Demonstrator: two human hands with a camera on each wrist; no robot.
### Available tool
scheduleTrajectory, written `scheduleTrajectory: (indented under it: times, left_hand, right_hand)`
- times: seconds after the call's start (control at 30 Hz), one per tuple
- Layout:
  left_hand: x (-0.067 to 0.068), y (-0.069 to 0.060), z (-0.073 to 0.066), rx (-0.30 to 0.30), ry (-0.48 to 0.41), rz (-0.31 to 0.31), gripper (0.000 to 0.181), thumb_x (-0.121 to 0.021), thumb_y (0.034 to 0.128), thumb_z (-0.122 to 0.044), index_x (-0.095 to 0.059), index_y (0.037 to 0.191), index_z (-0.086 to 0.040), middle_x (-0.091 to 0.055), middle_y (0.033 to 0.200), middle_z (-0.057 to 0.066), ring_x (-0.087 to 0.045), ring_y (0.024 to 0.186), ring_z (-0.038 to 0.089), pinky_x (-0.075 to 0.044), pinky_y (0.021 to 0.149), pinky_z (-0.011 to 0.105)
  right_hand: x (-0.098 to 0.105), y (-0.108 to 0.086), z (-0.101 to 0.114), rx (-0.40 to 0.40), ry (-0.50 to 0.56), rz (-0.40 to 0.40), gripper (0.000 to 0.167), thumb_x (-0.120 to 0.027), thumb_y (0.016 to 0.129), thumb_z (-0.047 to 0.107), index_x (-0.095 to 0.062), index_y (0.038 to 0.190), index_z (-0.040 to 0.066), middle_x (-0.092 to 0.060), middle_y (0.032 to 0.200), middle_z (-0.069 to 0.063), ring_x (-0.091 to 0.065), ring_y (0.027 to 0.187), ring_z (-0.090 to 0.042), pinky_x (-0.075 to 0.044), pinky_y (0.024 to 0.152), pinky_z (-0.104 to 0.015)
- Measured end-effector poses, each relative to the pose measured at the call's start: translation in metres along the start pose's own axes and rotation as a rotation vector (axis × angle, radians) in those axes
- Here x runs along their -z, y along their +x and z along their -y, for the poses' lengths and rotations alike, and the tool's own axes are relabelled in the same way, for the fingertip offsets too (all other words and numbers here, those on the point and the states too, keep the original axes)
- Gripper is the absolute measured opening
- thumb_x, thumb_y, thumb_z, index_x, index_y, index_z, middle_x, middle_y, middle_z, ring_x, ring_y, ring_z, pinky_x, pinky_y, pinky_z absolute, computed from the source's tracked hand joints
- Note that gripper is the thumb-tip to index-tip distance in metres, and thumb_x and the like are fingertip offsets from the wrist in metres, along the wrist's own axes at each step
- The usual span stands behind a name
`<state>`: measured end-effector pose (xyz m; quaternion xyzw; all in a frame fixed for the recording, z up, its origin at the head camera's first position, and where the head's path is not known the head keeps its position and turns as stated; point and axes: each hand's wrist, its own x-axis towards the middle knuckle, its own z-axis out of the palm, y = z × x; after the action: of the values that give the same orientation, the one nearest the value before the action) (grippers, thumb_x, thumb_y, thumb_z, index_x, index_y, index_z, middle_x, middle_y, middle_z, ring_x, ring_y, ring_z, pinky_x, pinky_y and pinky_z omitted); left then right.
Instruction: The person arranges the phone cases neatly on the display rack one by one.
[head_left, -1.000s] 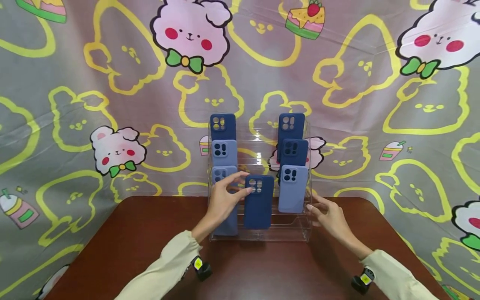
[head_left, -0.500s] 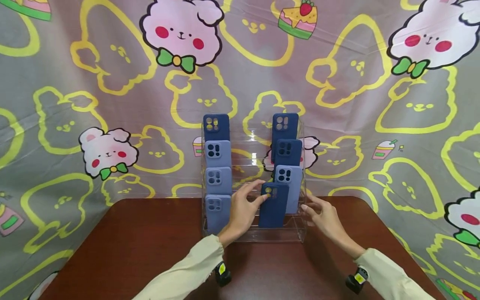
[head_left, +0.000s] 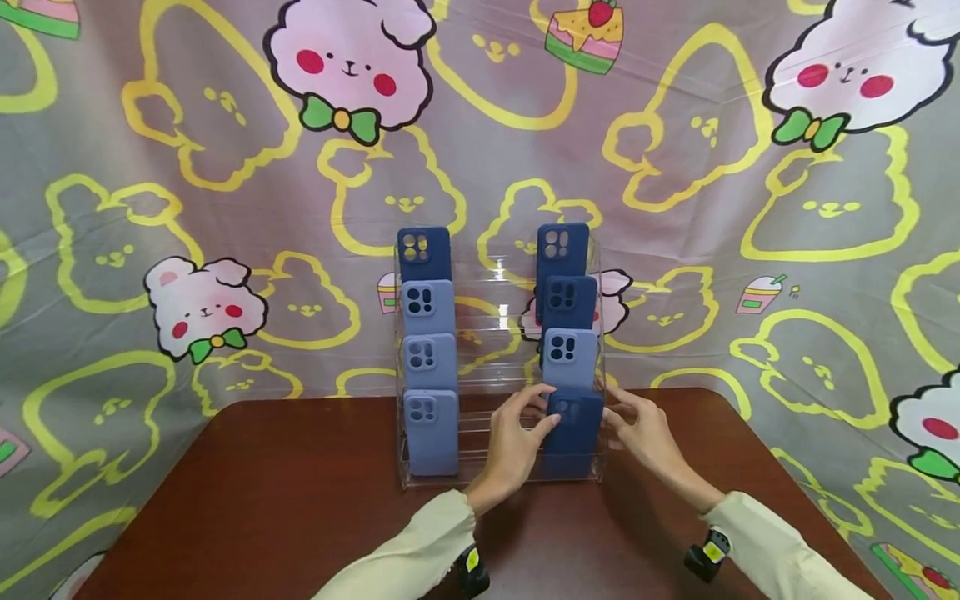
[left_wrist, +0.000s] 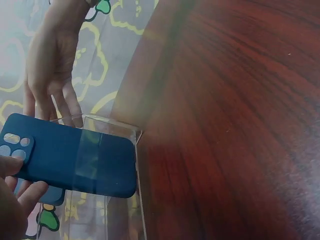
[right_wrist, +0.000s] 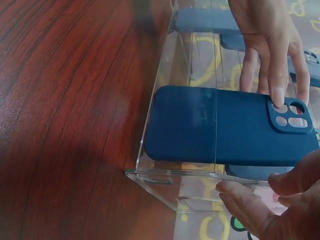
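A dark blue phone case (head_left: 573, 437) stands in the lowest right slot of a clear acrylic display stand (head_left: 498, 421). My left hand (head_left: 513, 446) pinches this case near its camera cutouts, as the right wrist view also shows. At the stand's right side, my right hand (head_left: 645, 433) holds the side panel with thumb and fingertips; the far fingertips are partly hidden. Above the held case are a light blue case (head_left: 577, 367) and two dark blue ones. The left column carries a dark blue case (head_left: 426, 258) above several light blue cases (head_left: 438, 446).
The stand sits on a dark red-brown wooden table (head_left: 300, 483). Behind it hangs a grey patterned cloth (head_left: 495, 158) with cartoon figures. Clear shelf lips cross the stand between the two columns of cases.
My left hand has carried the dark blue case rightward and down, from mid-stand into the lowest right slot. My right hand stays at the stand's side. The head view has shifted slightly.
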<state>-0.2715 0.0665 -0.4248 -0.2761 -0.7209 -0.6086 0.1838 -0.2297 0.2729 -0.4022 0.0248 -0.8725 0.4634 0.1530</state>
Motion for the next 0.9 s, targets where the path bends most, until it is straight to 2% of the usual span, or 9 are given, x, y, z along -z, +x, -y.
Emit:
scheduleTrajectory:
  times: [0.13, 0.33, 0.47, 0.57, 0.7, 0.8, 0.9]
  left_hand:
    - [-0.005, 0.005, 0.000, 0.006, 0.008, -0.006, 0.038, -0.082, 0.0856, 0.006, -0.074, 0.120, -0.008, -0.071, 0.095, 0.013, -0.072, 0.082, 0.024, -0.066, 0.078, 0.036]
    - [-0.004, 0.007, -0.002, 0.062, 0.020, 0.018, 0.044, -0.082, 0.0835, 0.008, -0.073, 0.123, -0.007, -0.071, 0.098, 0.017, -0.073, 0.083, 0.032, -0.067, 0.079, 0.041]
    - [0.001, 0.008, -0.005, 0.107, 0.021, 0.057, 0.056, -0.085, 0.0810, 0.006, -0.068, 0.132, -0.008, -0.071, 0.107, 0.021, -0.073, 0.093, 0.038, -0.066, 0.083, 0.050]
    - [0.006, 0.010, -0.006, 0.132, 0.012, 0.082, 0.062, -0.085, 0.0809, 0.004, -0.065, 0.138, -0.007, -0.069, 0.114, 0.024, -0.071, 0.100, 0.042, -0.066, 0.085, 0.053]
    - [0.014, 0.010, -0.008, 0.167, 0.019, 0.100, 0.064, -0.085, 0.0823, 0.001, -0.062, 0.141, -0.007, -0.068, 0.120, 0.021, -0.069, 0.106, 0.038, -0.067, 0.085, 0.040]
    - [0.021, 0.006, -0.011, 0.181, 0.031, 0.115, 0.063, -0.085, 0.0845, -0.003, -0.060, 0.143, -0.009, -0.067, 0.124, 0.016, -0.067, 0.110, 0.035, -0.066, 0.089, 0.037]
    - [0.030, 0.000, -0.011, 0.181, 0.033, 0.150, 0.064, -0.085, 0.0879, -0.011, -0.058, 0.146, -0.013, -0.065, 0.130, 0.012, -0.064, 0.118, 0.033, -0.063, 0.096, 0.047]
  right_hand:
    - [0.003, 0.000, -0.001, -0.022, 0.003, 0.010, 0.050, -0.062, 0.103, 0.000, -0.050, 0.151, -0.009, -0.071, 0.118, -0.035, -0.078, 0.094, -0.038, -0.068, 0.069, -0.040]
    - [0.001, -0.001, -0.002, -0.030, -0.019, 0.006, 0.050, -0.064, 0.103, 0.002, -0.050, 0.150, -0.009, -0.071, 0.118, -0.034, -0.078, 0.093, -0.037, -0.068, 0.068, -0.038]
    - [0.001, 0.001, -0.001, -0.034, -0.030, 0.007, 0.050, -0.064, 0.104, 0.004, -0.051, 0.150, -0.008, -0.072, 0.117, -0.033, -0.078, 0.094, -0.037, -0.069, 0.067, -0.039]
    - [0.005, 0.002, 0.002, -0.071, -0.012, 0.046, 0.053, -0.062, 0.105, 0.004, -0.046, 0.154, -0.007, -0.069, 0.123, -0.036, -0.078, 0.094, -0.037, -0.068, 0.066, -0.042]
    - [0.013, 0.004, 0.003, -0.106, 0.029, 0.110, 0.057, -0.059, 0.107, 0.006, -0.037, 0.158, -0.007, -0.063, 0.130, -0.040, -0.077, 0.094, -0.036, -0.068, 0.065, -0.042]
    - [0.015, 0.003, 0.002, -0.101, 0.029, 0.134, 0.058, -0.058, 0.107, 0.007, -0.036, 0.159, -0.007, -0.062, 0.132, -0.040, -0.077, 0.096, -0.036, -0.069, 0.068, -0.042]
    - [0.015, 0.002, 0.001, -0.097, -0.003, 0.128, 0.057, -0.059, 0.108, 0.009, -0.038, 0.159, -0.004, -0.061, 0.135, -0.038, -0.076, 0.100, -0.037, -0.069, 0.071, -0.041]
